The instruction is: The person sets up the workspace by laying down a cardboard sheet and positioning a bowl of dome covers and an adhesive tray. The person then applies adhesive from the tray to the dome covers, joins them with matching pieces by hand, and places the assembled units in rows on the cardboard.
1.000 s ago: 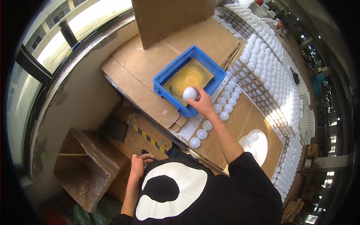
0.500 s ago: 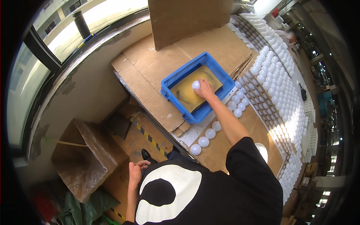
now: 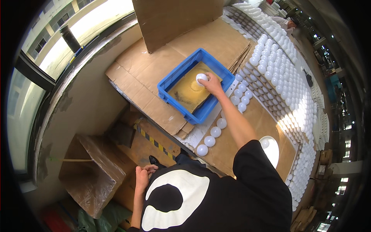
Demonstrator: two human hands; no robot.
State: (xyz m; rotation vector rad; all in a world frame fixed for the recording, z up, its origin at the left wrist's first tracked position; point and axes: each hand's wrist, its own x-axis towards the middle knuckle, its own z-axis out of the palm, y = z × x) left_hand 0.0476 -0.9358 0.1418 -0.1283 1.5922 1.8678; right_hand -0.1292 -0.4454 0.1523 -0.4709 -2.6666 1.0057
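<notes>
My right hand point(image 3: 212, 84) is closed round a white bulb cover point(image 3: 200, 78), holding it over the blue plastic bin point(image 3: 172, 101). Inside the bin lies a yellow sponge-like pad point(image 3: 185, 96) with dark smudges and a round mark beneath the held cover. My left hand point(image 3: 143, 176) hangs beside my body, fingers loosely bent and apart, with nothing visible in it. A line of white bulb covers point(image 3: 210, 141) stands on the table near the bin, and more covers point(image 3: 244, 99) sit in rows beyond my right forearm.
Tall stacked layers of white bulb covers point(image 3: 276, 81) fill the right side. A white round dish point(image 3: 273, 156) holds one small white piece near my right elbow. Cardboard sheets point(image 3: 135, 83) cover the table, with an upright panel point(image 3: 177, 21) behind. A plastic-lined box point(image 3: 91, 176) stands at lower left.
My right hand has lifted the bulb cover slightly off the pad, uncovering a round mark there. The whole view has shifted a little, and the white dish shows more fully.
</notes>
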